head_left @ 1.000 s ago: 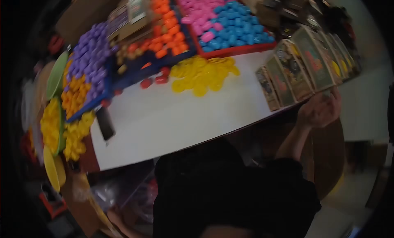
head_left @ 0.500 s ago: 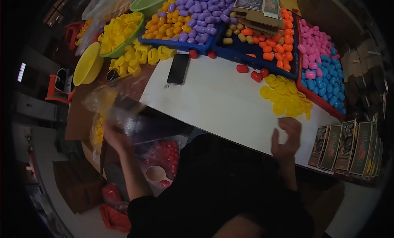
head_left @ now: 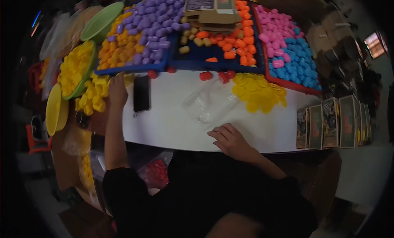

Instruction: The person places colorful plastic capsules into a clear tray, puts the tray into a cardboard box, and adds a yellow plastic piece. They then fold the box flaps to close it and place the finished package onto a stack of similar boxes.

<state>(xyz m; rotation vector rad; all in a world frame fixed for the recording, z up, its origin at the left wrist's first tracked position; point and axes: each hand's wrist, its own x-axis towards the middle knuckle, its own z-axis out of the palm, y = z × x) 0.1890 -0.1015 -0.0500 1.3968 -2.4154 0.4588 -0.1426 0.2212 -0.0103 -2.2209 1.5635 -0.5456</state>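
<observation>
My left hand (head_left: 117, 91) reaches forward to the yellow plastic cups (head_left: 93, 97) piled by the corner of a blue tray. A yellow piece shows right beside its fingertips, and the fingers are mostly hidden behind the back of the hand. Low over the white tabletop, my right hand (head_left: 233, 143) is open, its fingers loosely bent and apart with nothing between them. Just beyond it lies a crumpled clear plastic bag (head_left: 205, 104). Yellow discs (head_left: 258, 92) form a pile to the right of the bag.
A black phone (head_left: 142, 93) lies right of my left forearm. Along the back stand a blue tray (head_left: 168, 62) of purple and orange capsules and a red tray (head_left: 287, 85) of pink and blue ones. Printed boxes (head_left: 328, 122) stand at the right, a yellow bowl (head_left: 57, 110) at the left.
My left hand has moved from the box and bags at the lower left to the yellow cups. The clear bag now lies on the table. My right hand has shifted left, away from the discs.
</observation>
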